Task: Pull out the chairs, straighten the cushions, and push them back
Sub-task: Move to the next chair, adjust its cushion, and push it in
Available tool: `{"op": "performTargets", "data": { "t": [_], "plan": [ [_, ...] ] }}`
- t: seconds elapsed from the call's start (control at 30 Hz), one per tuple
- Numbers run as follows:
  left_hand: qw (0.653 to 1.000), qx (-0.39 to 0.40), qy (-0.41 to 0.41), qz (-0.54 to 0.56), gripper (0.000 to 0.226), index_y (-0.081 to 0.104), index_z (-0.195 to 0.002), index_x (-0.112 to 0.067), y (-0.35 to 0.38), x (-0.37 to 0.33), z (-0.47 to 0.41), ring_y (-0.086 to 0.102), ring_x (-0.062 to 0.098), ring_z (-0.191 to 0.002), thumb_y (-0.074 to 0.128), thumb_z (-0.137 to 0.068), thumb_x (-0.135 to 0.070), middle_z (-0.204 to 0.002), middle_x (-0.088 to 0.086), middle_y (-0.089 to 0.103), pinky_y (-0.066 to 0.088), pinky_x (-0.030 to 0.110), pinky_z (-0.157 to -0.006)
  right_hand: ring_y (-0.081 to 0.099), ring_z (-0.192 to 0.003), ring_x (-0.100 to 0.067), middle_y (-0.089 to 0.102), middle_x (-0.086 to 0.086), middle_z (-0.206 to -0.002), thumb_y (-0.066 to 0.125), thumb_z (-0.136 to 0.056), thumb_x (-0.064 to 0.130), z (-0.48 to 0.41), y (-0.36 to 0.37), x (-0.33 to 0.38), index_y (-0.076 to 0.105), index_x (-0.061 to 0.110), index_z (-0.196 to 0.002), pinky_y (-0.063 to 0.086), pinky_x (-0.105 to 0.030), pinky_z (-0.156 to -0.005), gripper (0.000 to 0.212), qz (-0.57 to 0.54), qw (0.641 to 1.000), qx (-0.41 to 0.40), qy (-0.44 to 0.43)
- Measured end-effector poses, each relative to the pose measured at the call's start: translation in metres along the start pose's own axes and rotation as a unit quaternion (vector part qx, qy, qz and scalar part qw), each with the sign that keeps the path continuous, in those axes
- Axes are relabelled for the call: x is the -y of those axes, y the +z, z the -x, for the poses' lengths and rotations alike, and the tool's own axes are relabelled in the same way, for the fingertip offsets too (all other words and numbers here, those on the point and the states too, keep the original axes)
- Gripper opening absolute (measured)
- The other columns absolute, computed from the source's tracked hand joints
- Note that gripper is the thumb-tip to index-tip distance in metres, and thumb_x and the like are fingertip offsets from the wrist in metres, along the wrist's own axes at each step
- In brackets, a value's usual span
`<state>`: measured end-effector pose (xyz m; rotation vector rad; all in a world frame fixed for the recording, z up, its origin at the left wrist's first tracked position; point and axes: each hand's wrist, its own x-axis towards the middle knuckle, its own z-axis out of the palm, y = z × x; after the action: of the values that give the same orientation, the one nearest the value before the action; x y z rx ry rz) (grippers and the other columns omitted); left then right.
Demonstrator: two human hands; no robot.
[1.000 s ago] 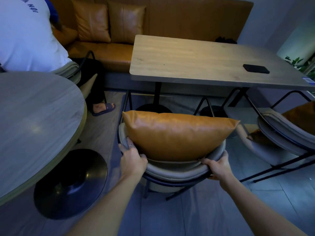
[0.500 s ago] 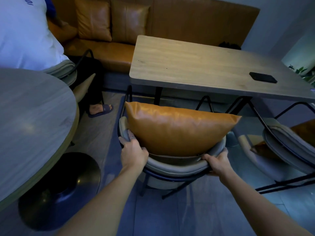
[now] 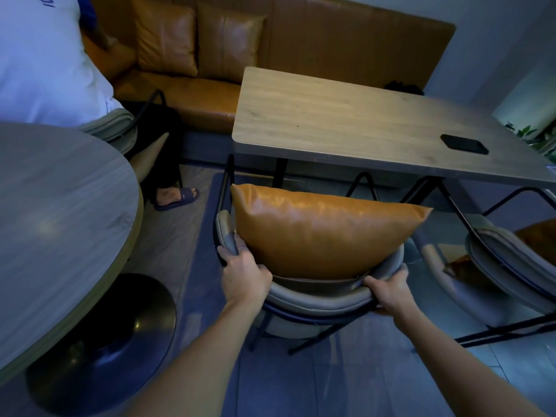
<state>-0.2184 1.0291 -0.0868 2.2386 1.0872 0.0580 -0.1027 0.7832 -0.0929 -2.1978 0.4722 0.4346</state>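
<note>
A grey padded chair (image 3: pixel 316 299) with a black metal frame stands in front of me, facing the rectangular wooden table (image 3: pixel 346 124). An orange leather cushion (image 3: pixel 319 233) stands upright against its backrest, level and filling the seat width. My left hand (image 3: pixel 243 275) grips the left side of the backrest rim. On the right side of the same rim my right hand (image 3: pixel 388 290) holds on. The chair's front legs reach under the table edge. A second grey chair (image 3: pixel 505 266) with another orange cushion (image 3: pixel 538 236) stands at the right.
A round grey table (image 3: pixel 57 218) on a black disc base (image 3: pixel 99 335) is close on my left. A person in a white shirt (image 3: pixel 42 58) sits at the far left, one sandalled foot (image 3: pixel 176 195) on the floor. An orange bench (image 3: pixel 216 55) lines the wall. A black phone (image 3: pixel 464 143) lies on the table.
The chair with its cushion has slid forward toward the table, its front now under the table edge. Both hands keep the same hold on the backrest.
</note>
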Motion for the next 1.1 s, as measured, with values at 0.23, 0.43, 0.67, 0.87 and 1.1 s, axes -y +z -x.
{"op": "performTargets", "data": {
  "t": [0.23,0.43,0.67,0.87,1.1],
  "plan": [
    [1.000,-0.002,0.015,0.010,0.078,0.014,-0.161,-0.017,-0.003,0.010,0.001,0.062,0.043,-0.110,0.054,-0.095,-0.018,-0.158,0.027,0.021,0.053,0.041,-0.089,0.057,-0.119,-0.049,0.050,-0.028,-0.145,0.069,-0.090,0.021,0.014,0.008,-0.001,-0.016,0.026,-0.161,0.054,-0.064,-0.094,0.111,-0.010,1.000,-0.002,-0.012],
    [1.000,-0.013,0.014,0.008,0.077,0.016,-0.161,-0.018,0.001,0.012,-0.001,0.060,0.042,-0.112,0.056,-0.095,-0.019,-0.155,0.026,0.025,0.054,0.042,-0.089,0.056,-0.120,-0.048,0.048,-0.026,-0.145,0.067,-0.093,0.021,0.015,0.007,-0.002,-0.012,0.023,-0.161,0.055,-0.064,-0.093,0.104,-0.015,1.000,0.002,-0.015],
    [0.999,-0.035,0.006,0.004,0.076,0.020,-0.161,-0.018,0.006,0.008,-0.003,0.060,0.043,-0.113,0.056,-0.094,-0.018,-0.154,0.028,0.031,0.051,0.041,-0.088,0.057,-0.119,-0.049,0.050,-0.030,-0.142,0.066,-0.092,0.026,0.008,0.010,-0.005,-0.016,0.021,-0.161,0.054,-0.063,-0.095,0.107,0.013,1.000,-0.010,-0.025],
    [0.999,-0.047,0.000,-0.006,0.078,0.022,-0.160,-0.021,0.009,0.002,-0.005,0.061,0.042,-0.111,0.058,-0.091,-0.017,-0.150,0.028,0.034,0.053,0.041,-0.087,0.058,-0.116,-0.050,0.052,-0.032,-0.139,0.067,-0.092,0.027,0.001,0.009,-0.004,-0.017,0.019,-0.160,0.055,-0.062,-0.093,0.109,0.036,0.999,-0.017,-0.030],
    [1.000,-0.027,0.000,-0.009,0.080,0.018,-0.161,-0.020,0.004,0.006,-0.004,0.062,0.040,-0.109,0.058,-0.091,-0.017,-0.147,0.030,0.041,0.053,0.041,-0.087,0.057,-0.119,-0.049,0.051,-0.029,-0.141,0.065,-0.092,0.024,0.011,0.010,-0.003,-0.014,0.020,-0.161,0.056,-0.062,-0.092,0.105,0.026,0.999,-0.009,-0.023]
  ]
}}
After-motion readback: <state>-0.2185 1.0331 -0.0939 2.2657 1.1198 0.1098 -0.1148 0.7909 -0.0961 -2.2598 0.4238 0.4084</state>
